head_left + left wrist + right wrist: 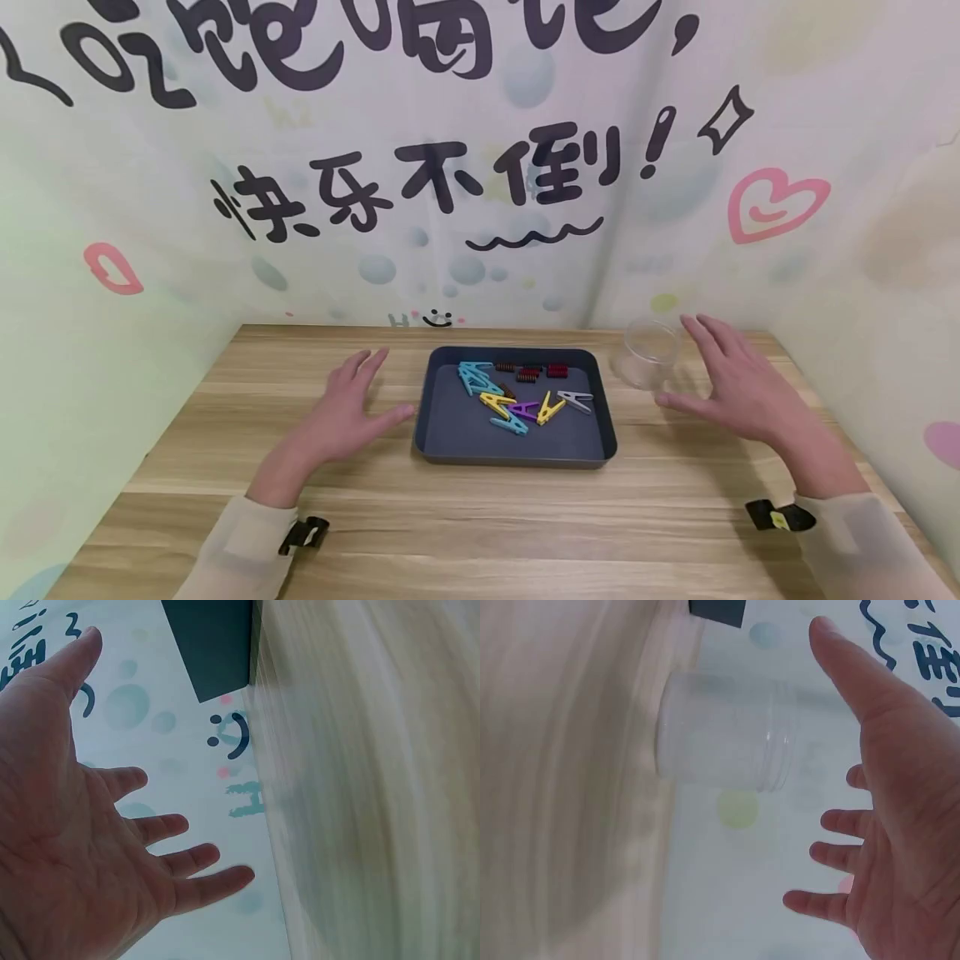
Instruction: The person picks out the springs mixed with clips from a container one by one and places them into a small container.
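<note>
A dark grey tray (517, 448) sits on the table with small clothespins and coil springs inside. Blue clothespins (478, 382) lie at its left, with yellow clothespins (550, 408), a purple clothespin (525, 409) and a grey clothespin (576, 400) nearer the middle and right. Dark springs (528, 375) and a red spring (557, 370) are toward the back. My left hand (348, 417) is spread beside the tray's left side, holding nothing. To the right, a clear plastic jar (724, 733) stands upright without a lid; my right hand (738, 383), fingers spread and bare of any object, is beside it.
The wood-grain table (480, 533) meets a printed fabric backdrop (420, 275) at its back edge, with more of the pale fabric at both sides. A black strap (303, 533) is on the left sleeve and another strap (780, 517) on the right.
</note>
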A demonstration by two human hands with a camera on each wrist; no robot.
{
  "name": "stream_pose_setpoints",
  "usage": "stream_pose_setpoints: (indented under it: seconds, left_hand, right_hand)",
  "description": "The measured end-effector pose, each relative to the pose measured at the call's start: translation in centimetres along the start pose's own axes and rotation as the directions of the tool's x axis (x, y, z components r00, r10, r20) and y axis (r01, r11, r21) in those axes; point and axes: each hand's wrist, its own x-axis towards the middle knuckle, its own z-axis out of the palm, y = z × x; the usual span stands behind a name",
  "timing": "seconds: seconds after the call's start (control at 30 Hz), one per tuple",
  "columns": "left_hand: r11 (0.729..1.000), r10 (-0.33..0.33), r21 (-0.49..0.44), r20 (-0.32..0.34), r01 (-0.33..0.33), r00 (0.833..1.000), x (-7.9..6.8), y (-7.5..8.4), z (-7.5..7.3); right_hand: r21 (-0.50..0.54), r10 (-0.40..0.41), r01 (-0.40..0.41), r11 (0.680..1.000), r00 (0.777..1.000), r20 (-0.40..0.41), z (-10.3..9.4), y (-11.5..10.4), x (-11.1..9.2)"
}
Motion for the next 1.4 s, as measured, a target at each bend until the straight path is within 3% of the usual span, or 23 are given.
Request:
stream_pose_setpoints:
  seconds: [0.33, 0.47, 0.6, 0.83, 1.03, 1.2, 1.4]
  left_hand:
    - [0.991, 0.069, -0.113, 0.003, -0.068, 0.998, 0.7, 0.3, 0.6]
    - [0.977, 0.071, -0.202, 0.026, -0.065, 0.997, 1.0, 0.2, 1.0]
    - [0.948, 0.062, -0.316, 0.062, -0.039, 0.996, 1.2, 0.3, 1.2]
    - [0.888, 0.070, -0.459, 0.114, -0.010, 0.991, 1.4, 0.3, 1.4]
    - [0.850, 0.096, -0.527, 0.127, -0.014, 0.987, 1.5, 0.2, 1.4]
    - [0.814, 0.093, -0.581, 0.161, 0.019, 0.983, 1.6, 0.1, 1.6]
    - [0.789, 0.112, -0.614, 0.194, 0.032, 0.974, 1.9, -0.1, 1.8]
  right_hand:
    - [0.054, -0.129, 0.131, 0.990, 0.991, -0.041, -0.3, -2.5, 2.3]
    - [0.069, -0.167, 0.169, 0.983, 0.985, -0.037, -0.2, -3.7, 3.4]
    - [0.096, -0.195, 0.193, 0.976, 0.981, 0.005, 0.0, -4.9, 4.6]
    - [0.250, -0.208, 0.181, 0.951, 0.974, 0.090, 0.6, -6.6, 6.9]
    - [0.353, -0.239, 0.182, 0.918, 0.963, 0.125, 1.2, -7.5, 8.8]
    - [0.453, -0.266, 0.163, 0.876, 0.949, 0.172, 2.0, -8.1, 10.1]
    - [0.529, -0.331, 0.170, 0.832, 0.916, 0.225, 3.0, -9.3, 11.6]
